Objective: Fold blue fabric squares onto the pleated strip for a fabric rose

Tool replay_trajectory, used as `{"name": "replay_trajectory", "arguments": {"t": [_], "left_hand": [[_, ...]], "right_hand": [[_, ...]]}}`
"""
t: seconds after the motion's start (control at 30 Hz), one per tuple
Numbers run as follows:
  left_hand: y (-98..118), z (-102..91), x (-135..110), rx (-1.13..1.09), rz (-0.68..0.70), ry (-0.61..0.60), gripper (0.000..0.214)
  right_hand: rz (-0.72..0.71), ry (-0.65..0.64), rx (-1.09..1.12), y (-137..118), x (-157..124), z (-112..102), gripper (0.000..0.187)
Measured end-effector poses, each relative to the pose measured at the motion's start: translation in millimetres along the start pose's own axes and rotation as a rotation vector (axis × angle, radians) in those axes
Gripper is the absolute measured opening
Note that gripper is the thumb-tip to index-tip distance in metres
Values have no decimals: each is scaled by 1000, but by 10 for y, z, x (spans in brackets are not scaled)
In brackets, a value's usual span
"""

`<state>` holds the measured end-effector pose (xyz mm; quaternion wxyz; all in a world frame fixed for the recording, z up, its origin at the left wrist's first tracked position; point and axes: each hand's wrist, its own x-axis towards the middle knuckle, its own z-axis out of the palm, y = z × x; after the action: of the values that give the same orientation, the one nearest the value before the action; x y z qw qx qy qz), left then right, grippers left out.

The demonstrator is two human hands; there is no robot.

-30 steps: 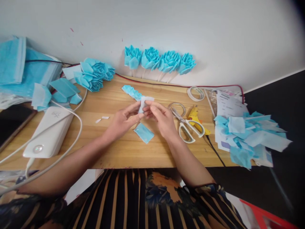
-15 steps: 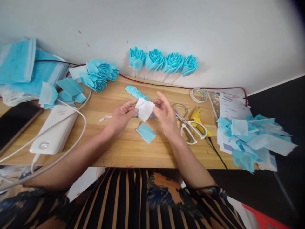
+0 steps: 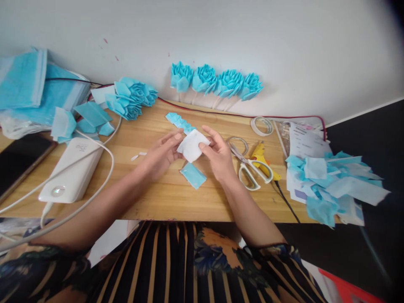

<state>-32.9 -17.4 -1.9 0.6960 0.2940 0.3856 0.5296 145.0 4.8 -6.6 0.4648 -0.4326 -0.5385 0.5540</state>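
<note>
A square of white non-woven mask fabric (image 3: 192,145) is pinched between the thumb and fingers of my right hand (image 3: 219,155), the thumb lying on its face. At its left edge is my left hand (image 3: 164,153), fingers loosely apart and partly behind the fabric. Just beyond, a row of folded blue petals (image 3: 178,122) lies on the table, its near end hidden by the white square. Below my hands rests a flat blue fabric piece (image 3: 193,176).
Scissors (image 3: 249,168), a yellow glue gun (image 3: 261,155) and a tape roll (image 3: 261,126) lie right, before blue scraps (image 3: 331,181). Blue fabric flowers (image 3: 205,79) lean on the wall; more flowers (image 3: 131,99) lie left. A power bank (image 3: 71,170), phone (image 3: 23,166) and masks (image 3: 22,82) are further left.
The white square has turned and come slightly nearer. My right thumb has moved further onto its face. My left fingers have loosened from their pinch on its left edge.
</note>
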Motion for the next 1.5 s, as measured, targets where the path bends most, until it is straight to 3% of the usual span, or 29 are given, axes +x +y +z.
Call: {"name": "replay_trajectory", "arguments": {"t": [0.2, 0.47, 0.57, 0.67, 0.83, 1.0, 1.2, 1.5], "left_hand": [[-29, 1, 13, -120, -151, -138, 38], [-10, -69, 52, -171, -112, 12, 19], [47, -75, 61, -183, -82, 78, 22], [102, -58, 47, -129, -113, 68, 15], [123, -37, 10, -28, -169, -10, 23], [89, -53, 22, 53, -111, -36, 22], [70, -77, 42, 186, -62, -52, 28], [59, -85, 21, 361, -1, -102, 35]], "right_hand": [[-4, 7, 79, 53, -7, 9, 50], [-81, -84, -21, 35, -10, -35, 44], [-169, -46, -92, 11, 38, -150, 37], [-282, -41, -239, -11, 70, -236, 37], [-457, -151, -461, -69, 56, -234, 33], [-560, -245, -596, -89, 63, -223, 19], [-505, -233, -603, -84, 76, -225, 2], [-284, -159, -447, -68, 19, -128, 9]]}}
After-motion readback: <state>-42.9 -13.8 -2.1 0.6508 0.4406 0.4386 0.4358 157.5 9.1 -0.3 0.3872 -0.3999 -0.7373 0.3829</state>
